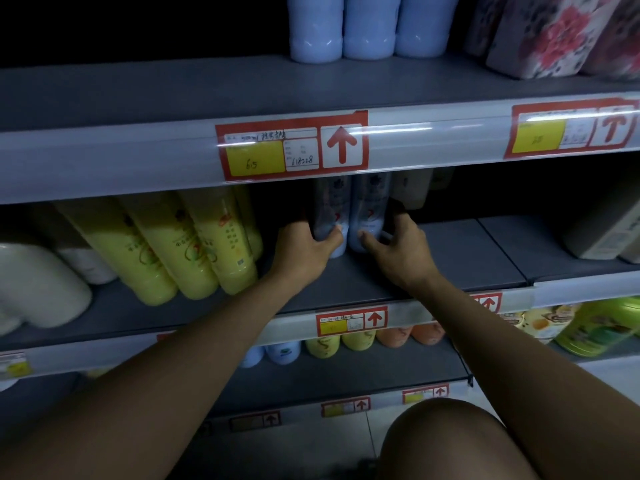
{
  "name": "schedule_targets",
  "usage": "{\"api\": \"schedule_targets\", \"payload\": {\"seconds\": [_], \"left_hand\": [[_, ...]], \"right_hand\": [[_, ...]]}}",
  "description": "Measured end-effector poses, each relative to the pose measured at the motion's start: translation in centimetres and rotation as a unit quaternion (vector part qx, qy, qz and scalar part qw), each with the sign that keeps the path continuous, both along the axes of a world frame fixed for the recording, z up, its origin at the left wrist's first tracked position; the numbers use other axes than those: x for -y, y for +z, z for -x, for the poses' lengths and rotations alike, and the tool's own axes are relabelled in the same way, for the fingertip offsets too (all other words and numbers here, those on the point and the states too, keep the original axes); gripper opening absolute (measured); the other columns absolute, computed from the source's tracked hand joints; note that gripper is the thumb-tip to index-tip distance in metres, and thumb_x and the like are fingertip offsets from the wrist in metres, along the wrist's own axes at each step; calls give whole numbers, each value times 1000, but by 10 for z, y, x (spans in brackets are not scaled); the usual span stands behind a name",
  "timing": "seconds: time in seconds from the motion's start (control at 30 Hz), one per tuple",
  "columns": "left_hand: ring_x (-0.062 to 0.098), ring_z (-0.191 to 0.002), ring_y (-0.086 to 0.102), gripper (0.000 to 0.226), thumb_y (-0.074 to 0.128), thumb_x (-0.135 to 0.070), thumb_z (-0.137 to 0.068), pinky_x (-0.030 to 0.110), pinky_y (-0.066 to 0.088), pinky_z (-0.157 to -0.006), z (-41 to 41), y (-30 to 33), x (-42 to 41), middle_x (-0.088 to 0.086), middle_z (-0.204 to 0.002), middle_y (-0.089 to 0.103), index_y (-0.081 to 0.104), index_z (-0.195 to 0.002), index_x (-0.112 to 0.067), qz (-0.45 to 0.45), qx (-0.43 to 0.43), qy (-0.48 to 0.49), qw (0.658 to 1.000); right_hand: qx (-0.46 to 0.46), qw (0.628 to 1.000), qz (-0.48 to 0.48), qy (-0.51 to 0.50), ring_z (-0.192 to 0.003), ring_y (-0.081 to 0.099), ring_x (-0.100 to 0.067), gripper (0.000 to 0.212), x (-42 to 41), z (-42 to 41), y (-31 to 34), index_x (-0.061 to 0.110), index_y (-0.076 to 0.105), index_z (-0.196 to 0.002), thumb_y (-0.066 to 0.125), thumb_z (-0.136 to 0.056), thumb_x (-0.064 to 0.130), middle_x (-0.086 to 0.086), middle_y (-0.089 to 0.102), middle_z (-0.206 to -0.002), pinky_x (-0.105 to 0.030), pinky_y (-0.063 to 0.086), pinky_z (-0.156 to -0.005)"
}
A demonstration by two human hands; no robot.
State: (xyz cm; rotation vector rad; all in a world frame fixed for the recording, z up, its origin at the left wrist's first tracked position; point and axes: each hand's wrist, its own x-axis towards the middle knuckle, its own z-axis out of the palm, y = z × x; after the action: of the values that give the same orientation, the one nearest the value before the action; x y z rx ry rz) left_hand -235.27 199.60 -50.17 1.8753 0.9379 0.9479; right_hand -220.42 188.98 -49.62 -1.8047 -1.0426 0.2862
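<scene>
Two pale blue bottles with printed labels are seen upright, side by side and touching, their tops hidden. The left bottle (329, 209) is gripped near its base by the left hand (304, 242), the right bottle (369, 209) by the right hand (398, 247). A thumb is laid across each front.

The top-shelf bottles (343, 26) are plain pale blue, and the packs (554, 32) beside them carry pink-red blossoms with dark leaves on a pale ground. The shelf boards (138, 91) are grey, their price tags (292, 147) red-framed with a yellow field and a red arrow on white (the handwriting is dark). Below, the left gripped bottle (327, 206) and the right gripped bottle (369, 206) are light blue with dark print and a small red mark. The leaning bottles (207, 237) are yellow with reddish lettering, the jug (38, 285) white, the lowest bottles orange (394, 336) and yellow-green (323, 346).
</scene>
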Motion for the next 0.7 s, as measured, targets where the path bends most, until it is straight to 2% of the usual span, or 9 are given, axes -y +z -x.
{"api": "schedule_targets", "payload": {"seconds": [0.07,0.1,0.2,0.4,0.5,0.63,0.7], "left_hand": [[18,-83,74,57,74,-56,-76,28,59,-69,2,0,0,0,-87,76,75,-97,-4,-30,-51,16,998],[17,-80,73,56,77,-56,-74,27,58,-65,3,0,0,-2,-85,74,74,-95,-4,-38,-70,25,997],[18,-90,76,73,72,-68,-62,41,64,-76,5,-1,-1,1,-100,79,76,-106,-10,-32,-65,37,997],[19,-94,77,72,73,-67,-63,41,64,-79,2,-3,0,1,-104,80,78,-108,-11,-28,-66,53,996],[17,-96,76,75,74,-69,-61,42,65,-82,3,-6,-2,1,-107,79,77,-110,-11,-10,-60,50,997],[24,-101,75,75,80,-60,-55,51,64,-86,8,-6,-4,8,-109,78,74,-107,-6,31,-86,42,995],[29,-110,73,71,86,-52,-58,52,63,-88,12,-3,-2,14,-117,75,69,-106,-3,40,-109,41,992]], "right_hand": [[4,1000,16,-7,-116,63,-11,61,2,2,2,14,54,-140,82,-87,27,3,69,-127,-13,45,-86],[9,1000,18,-8,-116,63,-11,64,2,3,3,16,54,-141,84,-85,30,5,69,-126,-16,45,-87],[19,999,22,-18,-120,67,-22,65,1,0,2,20,57,-138,86,-82,33,-1,72,-128,-29,52,-96],[45,998,45,-31,-119,67,-28,64,1,-2,0,20,58,-136,85,-81,38,-5,72,-127,-39,56,-99],[54,995,78,-42,-115,68,-33,59,-1,-4,-4,13,63,-124,86,-80,43,-11,73,-122,-48,57,-95],[77,989,126,-14,-120,63,-39,56,3,-1,-2,7,58,-120,84,-82,39,-16,70,-126,-45,53,-94],[83,986,148,1,-120,61,-42,55,7,2,2,7,53,-119,83,-84,37,-19,68,-127,-42,51,-90]]}}
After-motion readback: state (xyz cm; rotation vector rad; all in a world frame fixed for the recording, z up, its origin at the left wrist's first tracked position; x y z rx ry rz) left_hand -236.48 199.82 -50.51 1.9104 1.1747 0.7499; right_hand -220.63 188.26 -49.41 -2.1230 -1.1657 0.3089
